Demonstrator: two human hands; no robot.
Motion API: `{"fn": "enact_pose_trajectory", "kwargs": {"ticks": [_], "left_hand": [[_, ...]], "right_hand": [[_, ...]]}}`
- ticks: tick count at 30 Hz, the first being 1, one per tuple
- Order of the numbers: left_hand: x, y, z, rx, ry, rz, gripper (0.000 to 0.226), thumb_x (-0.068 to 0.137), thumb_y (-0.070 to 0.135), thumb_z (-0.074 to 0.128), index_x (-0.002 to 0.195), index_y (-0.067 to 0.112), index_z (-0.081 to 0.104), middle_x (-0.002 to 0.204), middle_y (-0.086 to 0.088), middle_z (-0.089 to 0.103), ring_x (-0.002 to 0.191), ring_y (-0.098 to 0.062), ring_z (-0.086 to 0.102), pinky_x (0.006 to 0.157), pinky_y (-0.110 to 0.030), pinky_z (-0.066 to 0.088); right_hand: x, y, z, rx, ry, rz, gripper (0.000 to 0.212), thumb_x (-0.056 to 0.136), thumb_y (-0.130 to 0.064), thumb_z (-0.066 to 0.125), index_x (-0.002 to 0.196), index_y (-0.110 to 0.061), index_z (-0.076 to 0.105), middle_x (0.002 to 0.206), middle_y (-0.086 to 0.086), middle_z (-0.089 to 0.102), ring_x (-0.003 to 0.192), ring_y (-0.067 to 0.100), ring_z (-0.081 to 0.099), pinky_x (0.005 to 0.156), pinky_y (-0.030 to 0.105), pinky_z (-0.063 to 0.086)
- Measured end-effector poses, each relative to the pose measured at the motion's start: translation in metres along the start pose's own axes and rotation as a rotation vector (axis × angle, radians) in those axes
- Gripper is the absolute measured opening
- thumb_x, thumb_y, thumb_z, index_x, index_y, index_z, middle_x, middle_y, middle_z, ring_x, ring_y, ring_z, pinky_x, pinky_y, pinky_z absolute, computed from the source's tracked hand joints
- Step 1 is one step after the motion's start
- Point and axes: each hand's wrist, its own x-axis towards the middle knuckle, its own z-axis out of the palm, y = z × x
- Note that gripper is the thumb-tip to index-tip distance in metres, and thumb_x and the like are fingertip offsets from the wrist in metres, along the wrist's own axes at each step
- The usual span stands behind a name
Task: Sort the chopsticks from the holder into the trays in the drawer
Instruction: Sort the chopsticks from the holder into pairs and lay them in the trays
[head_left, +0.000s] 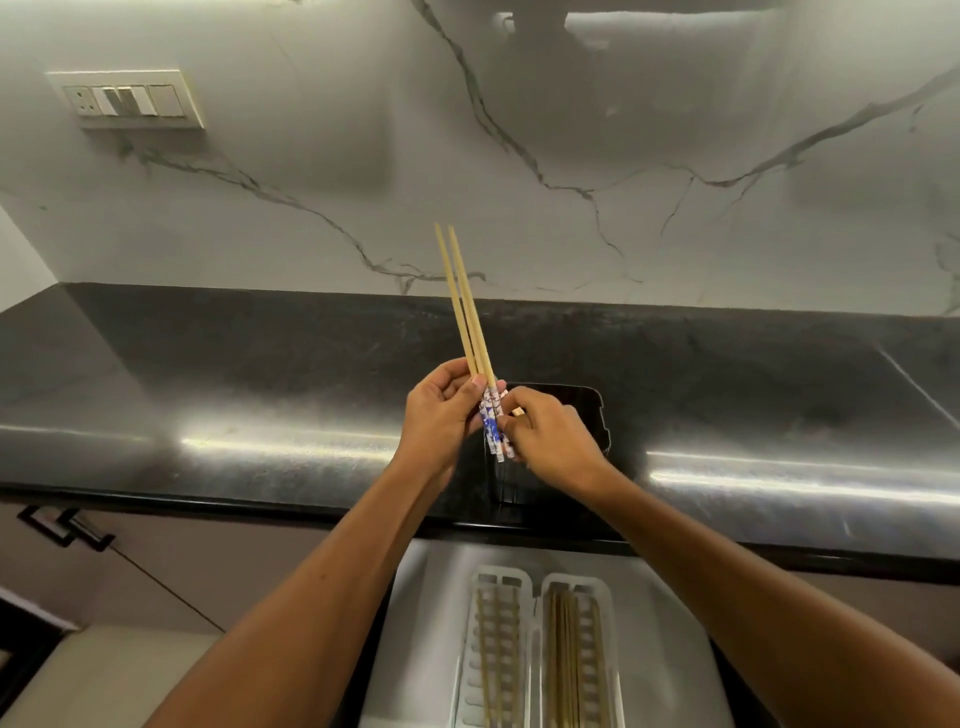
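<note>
Both hands, left (439, 410) and right (545, 434), pinch 2 chopsticks (467, 312) above the holder (587, 410); trays (524, 649) lie below.

Home kitchen: dark polished stone table (260, 374), white veined marble backsplash (571, 156), wall switch panel (127, 100), open drawer (415, 623) with chopstick trays (540, 649), cabinet handle (67, 527).

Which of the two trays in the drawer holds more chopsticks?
The right tray: its chopsticks lie packed in a tight bundle, while the left tray holds only a few, spaced apart.
</note>
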Motion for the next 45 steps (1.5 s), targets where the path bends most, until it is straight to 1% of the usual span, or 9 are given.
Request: {"fn": "enact_pose_trajectory", "kwargs": {"ticks": [5, 14, 22, 25, 29, 31, 35, 39, 45], "left_hand": [[-0.003, -0.002, -0.001, 0.013, -0.01, 0.0, 0.02, 0.094, 0.005, 0.055, 0.112, 0.01, 0.063, 0.105, -0.013, 0.073, 0.1, -0.024, 0.071, 0.079, -0.031, 0.06], [-0.012, -0.005, 0.004, 0.097, -0.059, 0.007, 0.024, 0.093, 0.003, 0.056, 0.114, 0.01, 0.065, 0.101, -0.012, 0.074, 0.096, -0.022, 0.072, 0.084, -0.033, 0.058], [-0.02, -0.006, -0.007, 0.261, -0.09, 0.114, 0.024, 0.091, 0.003, 0.059, 0.102, 0.022, 0.07, 0.092, -0.001, 0.076, 0.093, -0.017, 0.072, 0.083, -0.027, 0.057], [-0.022, -0.012, -0.021, 0.297, -0.146, 0.076, 0.025, 0.092, 0.002, 0.057, 0.106, 0.02, 0.069, 0.092, -0.002, 0.077, 0.093, -0.018, 0.073, 0.082, -0.026, 0.057], [-0.021, -0.023, -0.037, 0.374, -0.141, 0.041, 0.024, 0.094, 0.004, 0.055, 0.11, 0.016, 0.069, 0.095, -0.008, 0.075, 0.097, -0.023, 0.071, 0.093, -0.038, 0.054], [-0.02, -0.028, -0.044, 0.479, -0.122, 0.077, 0.02, 0.094, 0.009, 0.056, 0.104, 0.018, 0.071, 0.093, -0.014, 0.074, 0.092, -0.03, 0.069, 0.089, -0.04, 0.055], [-0.016, -0.047, -0.055, 0.725, 0.034, 0.175, 0.013, 0.093, 0.014, 0.058, 0.085, 0.014, 0.068, 0.074, -0.012, 0.069, 0.072, -0.031, 0.063, 0.065, -0.043, 0.054], [-0.011, -0.064, -0.07, 0.765, 0.109, 0.172, 0.012, 0.095, 0.013, 0.055, 0.088, 0.009, 0.065, 0.075, -0.015, 0.067, 0.071, -0.033, 0.062, 0.067, -0.051, 0.055], [-0.006, -0.079, -0.075, 0.771, 0.16, 0.215, 0.014, 0.095, 0.018, 0.058, 0.087, 0.01, 0.067, 0.071, -0.008, 0.067, 0.064, -0.023, 0.063, 0.059, -0.034, 0.055]], "right_hand": [[-0.002, 0.005, 0.007, 0.032, 0.033, -0.011, 0.012, 0.094, -0.019, 0.055, 0.099, -0.014, 0.065, 0.083, -0.005, 0.063, 0.064, 0.004, 0.06, 0.059, 0.017, 0.05], [-0.012, 0.01, 0.007, 0.023, 0.054, -0.026, 0.011, 0.093, -0.016, 0.056, 0.091, -0.008, 0.065, 0.082, -0.002, 0.064, 0.068, 0.009, 0.064, 0.066, 0.03, 0.059], [0.004, -0.01, -0.017, 0.094, 0.264, -0.025, 0.019, 0.087, -0.028, 0.065, 0.104, -0.018, 0.064, 0.08, -0.012, 0.065, 0.071, -0.004, 0.06, 0.06, 0.004, 0.044], [0.018, -0.031, -0.018, 0.259, 0.085, -0.093, 0.039, 0.09, -0.025, 0.061, 0.127, -0.015, 0.052, 0.098, -0.002, 0.069, 0.075, 0.007, 0.067, 0.073, 0.021, 0.056], [0.029, -0.041, 0.004, 0.232, 0.077, -0.124, 0.017, 0.094, -0.022, 0.056, 0.104, -0.01, 0.06, 0.088, 0.004, 0.072, 0.052, 0.005, 0.06, 0.06, 0.02, 0.057], [0.031, -0.039, 0.022, 0.191, 0.144, -0.121, 0.011, 0.096, -0.021, 0.054, 0.095, -0.011, 0.058, 0.085, 0.005, 0.071, 0.049, 0.003, 0.058, 0.054, 0.015, 0.054], [0.034, -0.032, 0.06, 0.264, 0.174, -0.086, 0.015, 0.097, -0.017, 0.051, 0.084, -0.011, 0.053, 0.081, 0.013, 0.067, 0.055, 0.012, 0.055, 0.058, 0.031, 0.054], [0.038, -0.022, 0.085, 0.302, 0.183, -0.078, 0.02, 0.098, -0.012, 0.048, 0.083, 0.001, 0.053, 0.078, 0.017, 0.066, 0.057, 0.019, 0.057, 0.056, 0.036, 0.054], [0.04, -0.01, 0.1, 0.303, 0.226, -0.042, 0.019, 0.099, -0.016, 0.047, 0.089, -0.002, 0.055, 0.079, 0.016, 0.066, 0.07, 0.031, 0.065, 0.064, 0.047, 0.055]]}}
